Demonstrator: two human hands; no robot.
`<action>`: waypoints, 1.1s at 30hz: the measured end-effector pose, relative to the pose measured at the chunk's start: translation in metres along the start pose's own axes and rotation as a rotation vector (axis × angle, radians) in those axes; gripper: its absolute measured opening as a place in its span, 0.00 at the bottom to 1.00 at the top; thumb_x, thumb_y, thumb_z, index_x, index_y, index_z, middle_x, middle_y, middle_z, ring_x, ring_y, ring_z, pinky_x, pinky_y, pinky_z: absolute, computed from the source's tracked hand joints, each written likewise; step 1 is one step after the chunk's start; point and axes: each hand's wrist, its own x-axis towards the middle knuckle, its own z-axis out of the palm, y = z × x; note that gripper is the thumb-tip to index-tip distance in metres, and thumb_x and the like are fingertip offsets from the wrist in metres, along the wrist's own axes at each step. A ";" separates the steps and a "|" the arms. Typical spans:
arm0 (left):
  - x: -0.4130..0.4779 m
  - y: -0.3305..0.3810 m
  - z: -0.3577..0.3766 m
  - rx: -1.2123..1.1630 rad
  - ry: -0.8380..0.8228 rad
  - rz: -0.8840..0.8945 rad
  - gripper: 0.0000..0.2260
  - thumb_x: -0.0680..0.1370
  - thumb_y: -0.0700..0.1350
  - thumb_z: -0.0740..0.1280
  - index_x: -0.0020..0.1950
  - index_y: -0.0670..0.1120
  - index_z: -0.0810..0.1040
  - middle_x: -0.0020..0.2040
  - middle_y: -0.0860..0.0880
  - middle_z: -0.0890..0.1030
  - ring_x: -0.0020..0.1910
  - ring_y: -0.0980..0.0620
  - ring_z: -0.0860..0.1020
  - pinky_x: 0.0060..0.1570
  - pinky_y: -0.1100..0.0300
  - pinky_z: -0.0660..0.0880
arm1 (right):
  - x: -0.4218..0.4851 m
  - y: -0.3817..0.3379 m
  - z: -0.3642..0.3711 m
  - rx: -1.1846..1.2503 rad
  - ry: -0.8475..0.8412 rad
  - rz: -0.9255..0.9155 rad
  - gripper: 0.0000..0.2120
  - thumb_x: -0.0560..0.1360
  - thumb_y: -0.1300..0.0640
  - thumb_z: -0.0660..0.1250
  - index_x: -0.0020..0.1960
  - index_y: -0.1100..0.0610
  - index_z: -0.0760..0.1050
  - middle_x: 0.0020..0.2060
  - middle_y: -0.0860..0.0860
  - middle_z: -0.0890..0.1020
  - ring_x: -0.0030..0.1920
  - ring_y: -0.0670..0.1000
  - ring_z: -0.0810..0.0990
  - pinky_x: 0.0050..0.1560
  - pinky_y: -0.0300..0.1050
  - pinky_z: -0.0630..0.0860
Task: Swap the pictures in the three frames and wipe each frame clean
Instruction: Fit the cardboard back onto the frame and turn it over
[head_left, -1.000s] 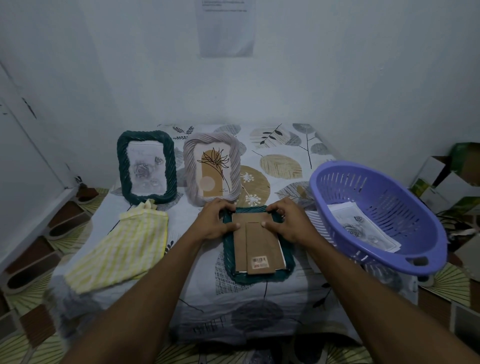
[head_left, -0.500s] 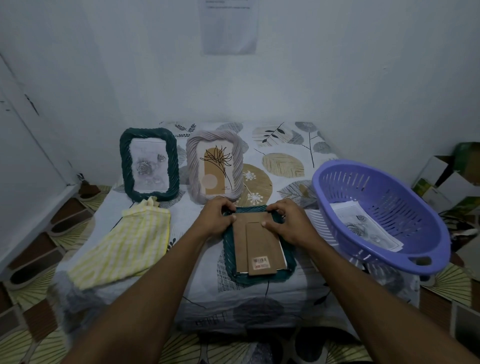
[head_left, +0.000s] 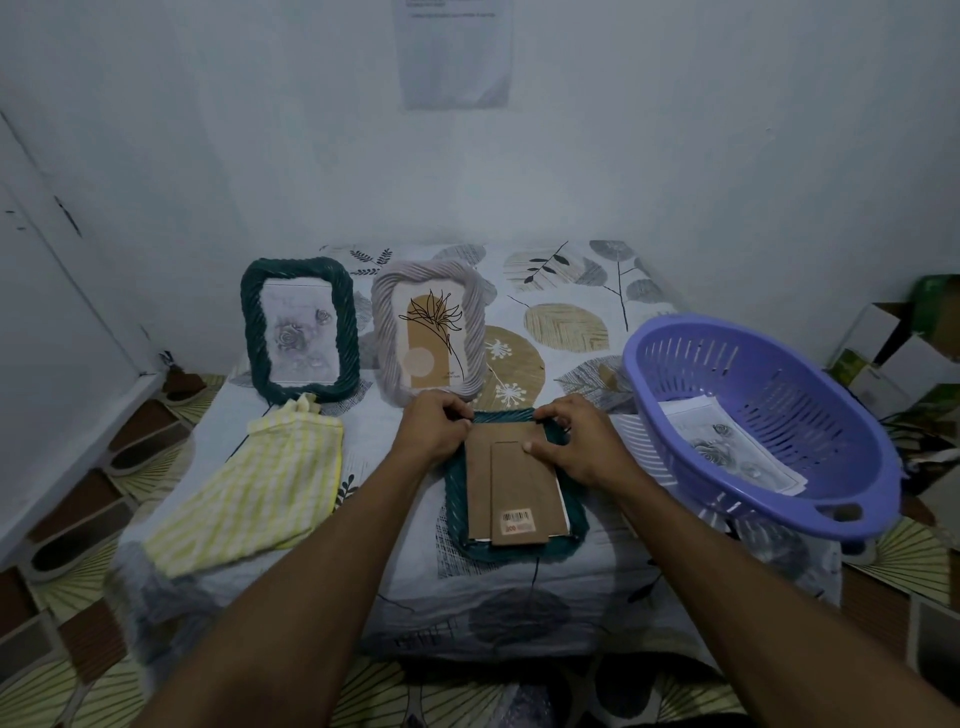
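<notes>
both hands are at the far end of the face-down green frame (head_left: 519, 555), which lies flat on the leaf-print sheet (head_left: 571, 322) with its brown backing board (head_left: 511, 467) turned up. the left hand (head_left: 434, 431) is curled round the frame's far left corner, fingers bunched at the edge of the backing. the right hand (head_left: 582, 447) hooks its fingers over the far right corner while its thumb presses on the board, so the corner is pinched between them. a barcode sticker (head_left: 517, 521) sits at the near end of the board, closer to the person than either hand.

just beyond the left hand a pale grey frame (head_left: 384, 332) stands upright with a brown and black plant print (head_left: 431, 332) in it. further left of it, a second green frame (head_left: 248, 322) stands upright holding a grey rose picture (head_left: 298, 332). a yellow striped cloth (head_left: 260, 493) lies flat on the sheet, left of the left hand. right of the right hand a purple slotted basket (head_left: 789, 395) sits tilted at the edge of the sheet, with printed sheets of paper (head_left: 727, 447) inside it.
</notes>
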 end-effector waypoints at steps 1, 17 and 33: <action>0.000 0.000 -0.001 0.004 -0.012 0.005 0.07 0.74 0.35 0.71 0.50 0.39 0.83 0.52 0.44 0.83 0.53 0.49 0.79 0.54 0.63 0.73 | 0.000 0.000 0.000 0.000 -0.004 0.000 0.22 0.70 0.51 0.75 0.62 0.57 0.77 0.58 0.52 0.74 0.53 0.46 0.71 0.52 0.39 0.68; -0.022 -0.011 -0.007 -0.058 0.001 0.182 0.09 0.74 0.38 0.71 0.53 0.44 0.83 0.50 0.49 0.83 0.50 0.55 0.79 0.56 0.62 0.74 | -0.003 0.002 0.004 0.001 0.034 -0.014 0.22 0.70 0.50 0.75 0.61 0.56 0.77 0.57 0.52 0.75 0.53 0.47 0.72 0.54 0.39 0.69; -0.107 -0.012 -0.014 0.127 0.000 0.223 0.18 0.76 0.53 0.67 0.62 0.44 0.78 0.67 0.43 0.74 0.65 0.45 0.72 0.63 0.55 0.67 | -0.084 0.000 -0.001 -0.126 0.147 -0.087 0.10 0.75 0.55 0.68 0.56 0.55 0.78 0.52 0.48 0.73 0.55 0.49 0.73 0.53 0.36 0.65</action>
